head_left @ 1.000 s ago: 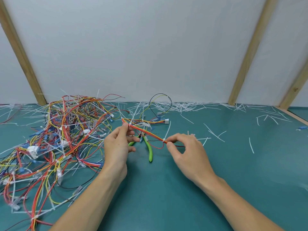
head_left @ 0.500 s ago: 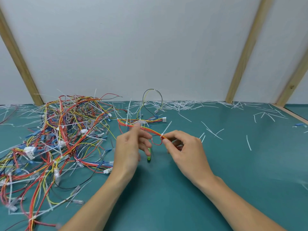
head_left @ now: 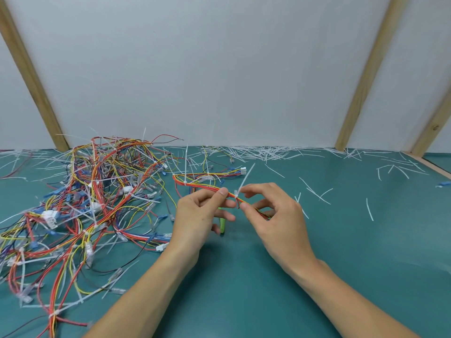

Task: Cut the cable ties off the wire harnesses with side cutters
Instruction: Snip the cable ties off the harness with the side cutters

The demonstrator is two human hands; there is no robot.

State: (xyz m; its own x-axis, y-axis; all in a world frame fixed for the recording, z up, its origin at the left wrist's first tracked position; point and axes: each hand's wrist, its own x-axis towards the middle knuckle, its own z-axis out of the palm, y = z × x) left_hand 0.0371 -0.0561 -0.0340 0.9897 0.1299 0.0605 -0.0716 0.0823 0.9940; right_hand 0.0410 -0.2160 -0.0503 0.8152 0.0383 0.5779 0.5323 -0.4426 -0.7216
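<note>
A thin wire harness (head_left: pixel 195 185) of red, orange and yellow wires stretches between my hands above the green mat. My left hand (head_left: pixel 197 215) pinches it between thumb and forefinger. My right hand (head_left: pixel 275 215) pinches the same harness just to the right. Between the two pinches sits a white cable tie (head_left: pixel 244 180) whose tail sticks up to the right. A second tie (head_left: pixel 186 167) stands upright farther left on the harness. The side cutters (head_left: pixel 222 224) lie on the mat under my left hand; only a green handle shows.
A big tangle of wire harnesses (head_left: pixel 85 203) with white ties and connectors covers the left of the green mat (head_left: pixel 341 252). Cut tie tails (head_left: pixel 268 152) litter the back edge and the right side. A white wall with wooden struts (head_left: pixel 361 76) stands behind.
Both hands have drawn closer together along the harness and lifted it. The tall black wire loop behind has dropped out of sight. The cutters stay on the mat.
</note>
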